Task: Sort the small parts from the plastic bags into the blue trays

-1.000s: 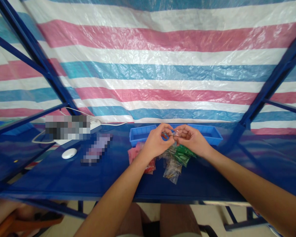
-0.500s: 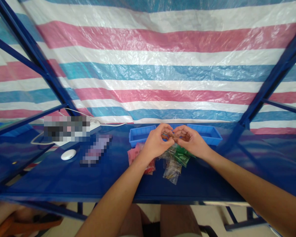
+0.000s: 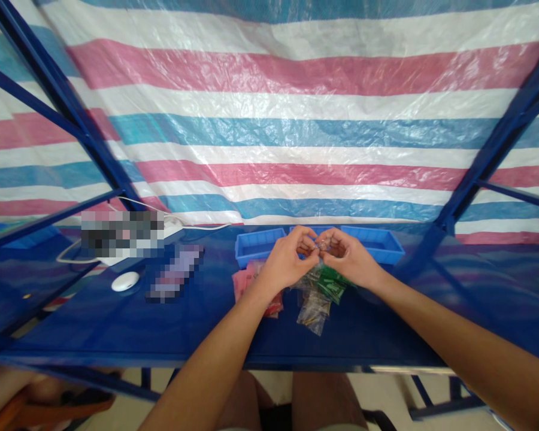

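Pinching a small see-through piece (image 3: 323,246) at the fingertips, a person's two bare hands meet above the far end of a pile of clear bags (image 3: 313,316) on a blue table (image 3: 368,338). Everything here is placed from that pile, moving left to right. Well to its left and farther back lies a white object (image 3: 114,258), mostly masked by pixelation. Nearer, though well apart from the pile, are a smooth, rounded white item (image 3: 126,281) and a flat, pixelated purple object (image 3: 175,275). Behind the pile and to its left stands a shallow blue bin (image 3: 251,256). Just left of the pile, pink and red packets (image 3: 241,282) lie partly under the left wrist. The left hand (image 3: 290,257) is curled, its thumb and fingers nearly closed on the piece. The piece itself is too small and blurred to identify. Against the pile's right side rest green packets (image 3: 332,284). Above them, the right hand (image 3: 348,256) is likewise curled, gripping the piece from its side. Behind the pile and to its right is a second bin (image 3: 388,256). A striped plastic sheet (image 3: 269,72) fills the background beyond the pile.
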A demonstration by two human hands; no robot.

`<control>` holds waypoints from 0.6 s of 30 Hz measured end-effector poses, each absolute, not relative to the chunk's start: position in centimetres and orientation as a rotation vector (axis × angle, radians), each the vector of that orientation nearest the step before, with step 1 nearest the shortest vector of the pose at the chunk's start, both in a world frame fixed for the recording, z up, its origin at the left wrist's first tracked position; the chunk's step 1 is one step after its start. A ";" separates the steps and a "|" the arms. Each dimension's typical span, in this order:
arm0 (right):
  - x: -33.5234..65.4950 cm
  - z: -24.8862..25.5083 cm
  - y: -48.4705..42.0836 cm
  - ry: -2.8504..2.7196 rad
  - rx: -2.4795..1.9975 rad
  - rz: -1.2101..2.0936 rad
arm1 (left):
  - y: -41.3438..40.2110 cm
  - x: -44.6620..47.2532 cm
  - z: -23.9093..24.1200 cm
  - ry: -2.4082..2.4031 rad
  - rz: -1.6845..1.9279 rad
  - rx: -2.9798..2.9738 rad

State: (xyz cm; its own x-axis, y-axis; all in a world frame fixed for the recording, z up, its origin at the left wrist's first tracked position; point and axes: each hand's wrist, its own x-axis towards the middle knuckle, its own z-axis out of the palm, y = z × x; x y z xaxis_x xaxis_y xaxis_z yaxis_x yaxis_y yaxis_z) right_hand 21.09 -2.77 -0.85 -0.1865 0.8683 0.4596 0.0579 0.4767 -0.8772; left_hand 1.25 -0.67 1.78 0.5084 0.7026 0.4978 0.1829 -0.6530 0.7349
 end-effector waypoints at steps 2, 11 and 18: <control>21.2 -0.9 -2.7 -1.602 -0.807 0.941 | -0.7 1.2 1.8 0.715 1.080 2.127; 21.2 -0.1 -3.1 -1.595 -0.861 0.929 | -0.5 1.1 1.7 0.732 1.136 2.165; 21.6 -0.2 -2.4 -1.424 -0.935 0.826 | -0.6 1.0 2.2 0.829 1.341 2.261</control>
